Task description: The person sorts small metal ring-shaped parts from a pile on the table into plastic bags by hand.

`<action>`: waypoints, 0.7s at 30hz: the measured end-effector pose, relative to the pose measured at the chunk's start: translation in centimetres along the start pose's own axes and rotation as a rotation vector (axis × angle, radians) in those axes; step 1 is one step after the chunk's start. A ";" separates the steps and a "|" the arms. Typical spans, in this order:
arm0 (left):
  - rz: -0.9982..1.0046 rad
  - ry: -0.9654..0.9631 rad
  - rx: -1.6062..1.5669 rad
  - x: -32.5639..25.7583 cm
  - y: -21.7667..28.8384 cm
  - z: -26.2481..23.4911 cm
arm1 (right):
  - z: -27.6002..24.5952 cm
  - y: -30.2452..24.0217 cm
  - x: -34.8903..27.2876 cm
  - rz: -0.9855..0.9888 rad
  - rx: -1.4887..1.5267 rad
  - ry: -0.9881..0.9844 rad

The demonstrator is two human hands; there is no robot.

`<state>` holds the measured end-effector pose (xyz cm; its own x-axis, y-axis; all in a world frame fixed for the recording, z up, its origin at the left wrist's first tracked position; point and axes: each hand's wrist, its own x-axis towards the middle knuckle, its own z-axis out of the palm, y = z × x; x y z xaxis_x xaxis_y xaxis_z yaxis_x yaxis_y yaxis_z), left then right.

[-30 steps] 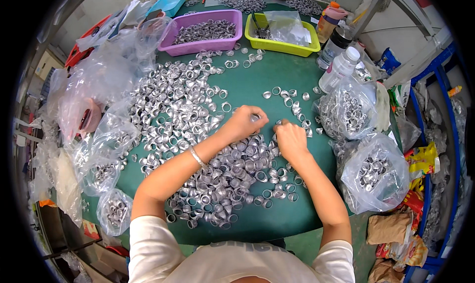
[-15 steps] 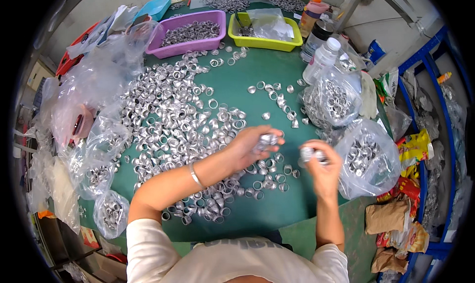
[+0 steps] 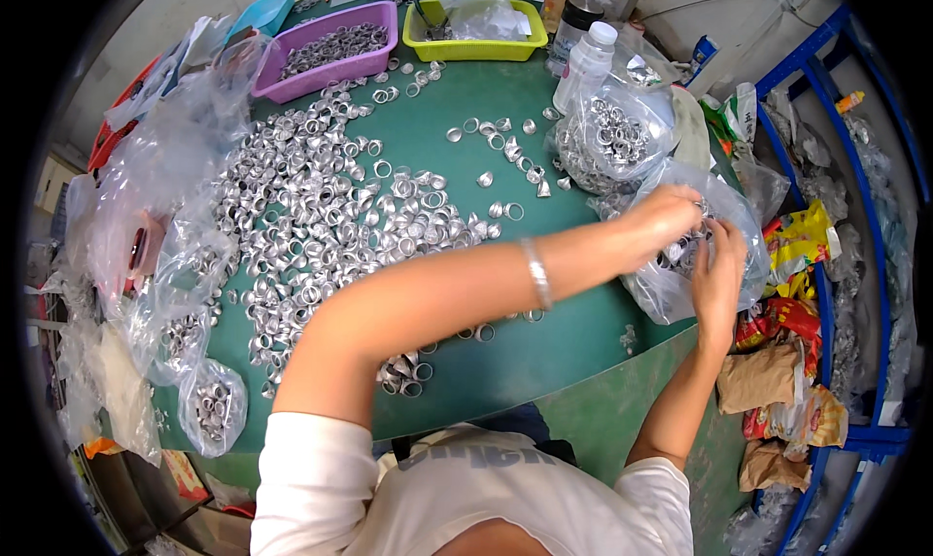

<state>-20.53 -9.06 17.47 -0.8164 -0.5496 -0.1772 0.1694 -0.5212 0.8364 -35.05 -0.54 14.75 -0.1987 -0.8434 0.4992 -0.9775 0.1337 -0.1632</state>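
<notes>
Rings [image 3: 321, 216] cover the green table [image 3: 544, 332], but both hands have swung right from the pile to the bag [image 3: 680, 255] at its right edge. The left hand [image 3: 661, 221] and right hand [image 3: 717, 264] meet at its mouth, fingers curled; whether they grip rings I cannot tell.

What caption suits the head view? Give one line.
Both hands, left hand and right hand, at a clear bag beside metal rings on a green table.
</notes>
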 end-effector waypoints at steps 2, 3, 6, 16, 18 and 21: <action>0.075 -0.070 0.086 -2.0 0.7 -2.0 | -1.5 -2.4 -1.2 0.019 0.150 0.086; 0.232 -0.095 0.230 -3.3 0.9 -3.2 | -2.1 -3.9 -2.1 0.070 0.277 0.077; 0.545 0.132 1.090 -6.7 -1.1 -9.0 | -0.2 -8.7 -4.7 -0.075 0.555 -0.149; 0.211 0.108 1.598 -6.6 -7.8 -15.6 | 9.2 -8.9 -6.1 0.082 0.759 -0.374; 0.113 0.221 1.222 -6.5 -7.0 -16.0 | 8.7 -8.2 -6.2 0.514 1.489 -0.528; 0.013 0.276 0.367 -8.1 -5.6 -14.9 | 7.3 -8.1 -6.1 0.754 1.980 -0.636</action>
<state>-6.62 -11.40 6.48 -0.6290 -0.7342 -0.2554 -0.0686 -0.2749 0.9590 -25.46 -0.32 6.80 0.0502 -0.9675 -0.2480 0.6314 0.2231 -0.7427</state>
